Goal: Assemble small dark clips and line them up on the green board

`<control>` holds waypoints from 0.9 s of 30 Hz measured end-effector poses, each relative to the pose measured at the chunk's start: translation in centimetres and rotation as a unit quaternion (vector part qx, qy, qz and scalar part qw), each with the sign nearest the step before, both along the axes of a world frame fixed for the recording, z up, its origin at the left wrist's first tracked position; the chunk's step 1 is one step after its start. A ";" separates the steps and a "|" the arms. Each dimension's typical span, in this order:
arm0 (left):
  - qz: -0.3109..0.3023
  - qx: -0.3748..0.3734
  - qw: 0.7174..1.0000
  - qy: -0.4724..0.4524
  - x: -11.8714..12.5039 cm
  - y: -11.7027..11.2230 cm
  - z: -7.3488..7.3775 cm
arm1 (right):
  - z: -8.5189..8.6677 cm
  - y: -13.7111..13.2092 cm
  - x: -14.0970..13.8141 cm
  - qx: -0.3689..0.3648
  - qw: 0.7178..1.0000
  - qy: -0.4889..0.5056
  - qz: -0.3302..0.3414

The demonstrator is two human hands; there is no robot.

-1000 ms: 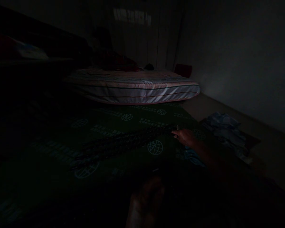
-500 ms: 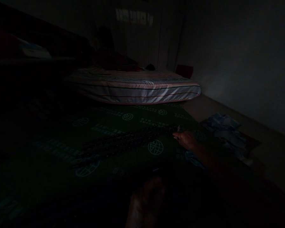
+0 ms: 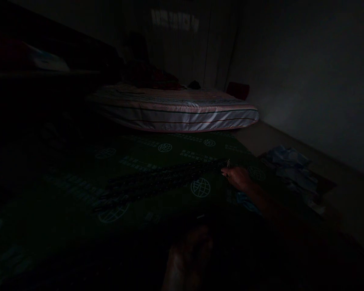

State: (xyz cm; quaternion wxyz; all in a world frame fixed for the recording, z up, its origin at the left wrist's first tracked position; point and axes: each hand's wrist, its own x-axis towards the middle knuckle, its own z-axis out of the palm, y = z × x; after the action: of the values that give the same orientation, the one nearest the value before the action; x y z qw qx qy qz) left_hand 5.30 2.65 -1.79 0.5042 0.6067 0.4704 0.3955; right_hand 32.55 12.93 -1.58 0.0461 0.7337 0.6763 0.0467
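Dark dotted cloth (image 3: 160, 180), gathered long on green sheet (image 3: 170, 159).
Gathering looks done, letting go not: right hand (image 3: 238, 178) seems pinched on its right end. Dim shape (image 3: 183, 258) below: left hand or foot, can't tell.

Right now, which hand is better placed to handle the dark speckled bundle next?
Likely the right hand: it is at the right end of the dark speckled bundle. No left hand can be made out.

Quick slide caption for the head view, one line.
Dim light: right hand at one end of a dark speckled bundle on a green globe-printed surface, striped mattress beyond.
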 end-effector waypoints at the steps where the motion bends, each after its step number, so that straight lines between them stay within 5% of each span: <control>1: -0.001 0.001 1.000 0.001 0.0 0.0 0.0 | -0.1 0.1 0.0 0.002 1.000 0.000 0.000; 15: -0.052 0.019 0.998 0.041 -0.5 -0.1 -0.9 | -0.7 0.4 0.5 0.026 0.999 0.022 -0.005; 27: -0.059 0.060 0.993 0.079 -0.4 0.0 -0.8 | -1.3 -0.1 1.6 0.117 0.989 0.082 -0.048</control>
State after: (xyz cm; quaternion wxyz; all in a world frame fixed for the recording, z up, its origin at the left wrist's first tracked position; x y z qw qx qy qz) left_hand 4.85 2.70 -2.63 0.4506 0.6917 0.4478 0.3433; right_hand 34.17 12.80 -2.86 -0.0937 0.7669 0.6318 0.0627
